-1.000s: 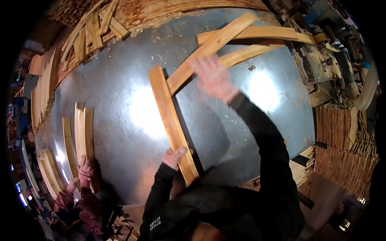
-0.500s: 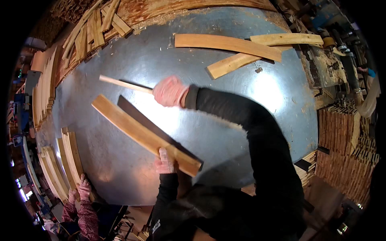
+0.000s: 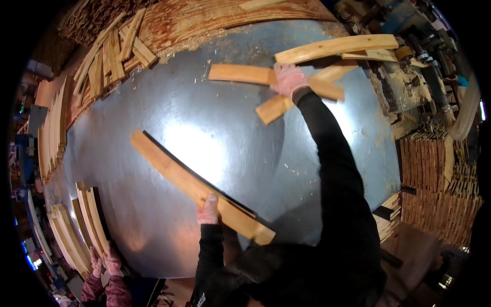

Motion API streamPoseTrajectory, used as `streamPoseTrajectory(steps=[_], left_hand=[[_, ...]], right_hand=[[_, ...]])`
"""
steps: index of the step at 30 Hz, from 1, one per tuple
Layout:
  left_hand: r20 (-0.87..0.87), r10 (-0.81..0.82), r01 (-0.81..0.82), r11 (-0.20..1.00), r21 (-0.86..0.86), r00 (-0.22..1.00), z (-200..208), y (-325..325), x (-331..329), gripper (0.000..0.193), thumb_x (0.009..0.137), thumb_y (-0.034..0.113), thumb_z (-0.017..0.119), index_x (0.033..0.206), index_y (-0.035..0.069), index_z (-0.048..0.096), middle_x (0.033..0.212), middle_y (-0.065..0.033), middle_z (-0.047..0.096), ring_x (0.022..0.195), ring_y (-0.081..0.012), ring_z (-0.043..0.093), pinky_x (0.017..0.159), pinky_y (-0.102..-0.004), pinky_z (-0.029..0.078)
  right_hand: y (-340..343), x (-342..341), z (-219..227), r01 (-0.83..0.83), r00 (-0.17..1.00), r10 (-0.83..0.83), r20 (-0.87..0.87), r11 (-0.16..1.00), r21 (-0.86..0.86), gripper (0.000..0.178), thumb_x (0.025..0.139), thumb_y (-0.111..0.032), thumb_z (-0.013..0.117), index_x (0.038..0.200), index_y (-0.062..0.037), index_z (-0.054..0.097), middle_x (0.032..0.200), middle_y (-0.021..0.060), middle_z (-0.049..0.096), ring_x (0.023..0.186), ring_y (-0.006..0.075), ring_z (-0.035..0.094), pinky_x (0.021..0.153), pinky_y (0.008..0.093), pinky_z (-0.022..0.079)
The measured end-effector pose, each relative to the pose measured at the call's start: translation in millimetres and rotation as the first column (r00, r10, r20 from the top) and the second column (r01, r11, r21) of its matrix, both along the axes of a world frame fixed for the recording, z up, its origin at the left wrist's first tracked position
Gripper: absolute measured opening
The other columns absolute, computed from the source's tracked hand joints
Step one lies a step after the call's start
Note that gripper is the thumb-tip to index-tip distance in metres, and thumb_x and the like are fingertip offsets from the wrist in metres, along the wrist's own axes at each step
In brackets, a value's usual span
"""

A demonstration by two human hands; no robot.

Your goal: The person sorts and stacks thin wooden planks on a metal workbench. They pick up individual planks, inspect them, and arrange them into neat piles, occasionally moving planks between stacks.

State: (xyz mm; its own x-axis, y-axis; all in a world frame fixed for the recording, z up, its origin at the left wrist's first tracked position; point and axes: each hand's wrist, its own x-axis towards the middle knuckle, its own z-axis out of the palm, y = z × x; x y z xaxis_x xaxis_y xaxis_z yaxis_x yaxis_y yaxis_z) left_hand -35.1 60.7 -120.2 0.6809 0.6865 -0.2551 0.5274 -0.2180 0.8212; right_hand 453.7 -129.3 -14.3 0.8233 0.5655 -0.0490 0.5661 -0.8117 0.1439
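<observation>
Right of the long board (image 3: pixel 171 169) gripped in the left hand (image 3: pixel 208 210), a broad stretch of metal tabletop (image 3: pixel 250 153) lets a hand pass. Beyond the board's right, crossed planks (image 3: pixel 240 73) and the right hand (image 3: pixel 290 81) obstruct. Left of the board, passage runs until slats (image 3: pixel 92 212) and a co-worker's hands (image 3: pixel 111 262) block it.

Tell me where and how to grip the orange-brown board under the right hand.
The orange-brown board is probably best gripped across its long edges, left of the right hand, coming from the near side: it's narrow and uncovered there, clear of the paler board crossing it.
</observation>
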Motion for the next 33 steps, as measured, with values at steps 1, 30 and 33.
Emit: streamPoseTrajectory(steps=[1, 30, 33], left_hand=[[-0.015, 0.196, -0.193, 0.946, -0.262, 0.98, 15.5, -9.0, 13.9, 0.027, 0.084, 0.012, 0.071, 0.106, 0.001, 0.063, 0.097, -0.0043, 0.066, 0.085, -0.0164, 0.061, 0.075, -0.0311, 0.049], [-0.063, 0.355, -0.358, 0.892, -0.275, 0.933, 37.1, -2.0, -24.0, 0.039, 0.081, 0.028, 0.075, 0.108, 0.002, 0.065, 0.089, -0.0042, 0.065, 0.077, -0.0159, 0.059, 0.073, -0.0313, 0.049], [-0.241, 0.45, -0.484, 0.869, -0.104, 0.86, 106.2, 8.5, -17.5, 0.039, 0.08, 0.028, 0.074, 0.11, 0.005, 0.067, 0.093, -0.0044, 0.069, 0.077, -0.0172, 0.062, 0.073, -0.0334, 0.051]], right_hand=[[2.5, -8.7, 2.3, -0.052, 0.998, 0.051, -0.043, 0.998, -0.023, 0.057, 0.077, -0.046, 0.067, 0.115, -0.0036, 0.059, 0.115, 0.0186, 0.063, 0.107, 0.0313, 0.062, 0.09, 0.0422, 0.049], [-79.2, -193.7, 21.1, -0.447, 0.862, 0.464, -0.205, 0.885, 0.127, 0.057, 0.073, -0.031, 0.066, 0.118, 0.0008, 0.051, 0.091, 0.0167, 0.066, 0.09, 0.0299, 0.066, 0.089, 0.042, 0.044], [-39.4, -275.8, 6.3, -0.257, 0.913, 0.301, -0.275, 0.948, 0.186, 0.061, 0.073, -0.028, 0.067, 0.117, 0.0095, 0.048, 0.078, 0.016, 0.061, 0.068, 0.0295, 0.063, 0.072, 0.0415, 0.053]])
